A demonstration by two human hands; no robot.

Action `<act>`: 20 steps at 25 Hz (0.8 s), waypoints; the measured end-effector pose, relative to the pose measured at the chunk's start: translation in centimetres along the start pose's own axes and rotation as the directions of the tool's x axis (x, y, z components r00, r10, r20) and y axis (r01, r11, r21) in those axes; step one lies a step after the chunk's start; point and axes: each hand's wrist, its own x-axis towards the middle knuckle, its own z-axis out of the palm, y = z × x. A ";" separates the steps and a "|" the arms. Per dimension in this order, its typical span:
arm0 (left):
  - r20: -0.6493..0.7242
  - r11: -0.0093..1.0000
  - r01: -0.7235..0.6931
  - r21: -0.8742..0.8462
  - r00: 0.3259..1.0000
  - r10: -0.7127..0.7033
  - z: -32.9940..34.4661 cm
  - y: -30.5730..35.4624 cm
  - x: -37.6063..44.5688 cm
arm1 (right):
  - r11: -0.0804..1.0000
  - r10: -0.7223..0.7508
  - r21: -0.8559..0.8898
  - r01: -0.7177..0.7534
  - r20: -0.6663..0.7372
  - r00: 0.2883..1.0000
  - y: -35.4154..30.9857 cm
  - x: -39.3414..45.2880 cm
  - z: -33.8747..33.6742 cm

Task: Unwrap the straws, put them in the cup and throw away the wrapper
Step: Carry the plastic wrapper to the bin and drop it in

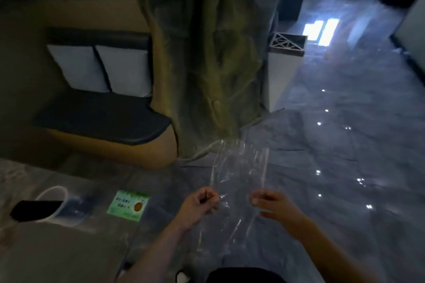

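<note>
A clear plastic wrapper is held up flat in front of me, above the shiny floor. My left hand pinches its left edge, and my right hand pinches its right edge. No straws show inside the wrapper. A clear plastic cup with a white rim lies on the grey table at the lower left, with black straws sticking out of its mouth to the left.
A green card lies on the grey table next to the cup. Behind stand a dark bench with two pale cushions, a fake tree trunk and a white square bin on the glossy floor.
</note>
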 end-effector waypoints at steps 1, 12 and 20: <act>0.018 1.000 0.013 0.002 1.000 -0.013 0.9 0.4 0.7 | 1.000 0.000 0.029 0.001 -0.038 0.999 0.3 -0.1 -1.1; 0.047 0.996 0.025 0.084 0.998 -0.029 8.7 4.6 10.2 | 0.980 -0.082 0.129 0.154 -0.441 0.894 0.5 -0.9 -10.7; 0.176 0.998 0.007 0.059 0.984 -0.017 10.8 8.6 23.2 | 0.989 -0.059 0.082 0.124 -0.550 0.833 -5.7 4.9 -15.6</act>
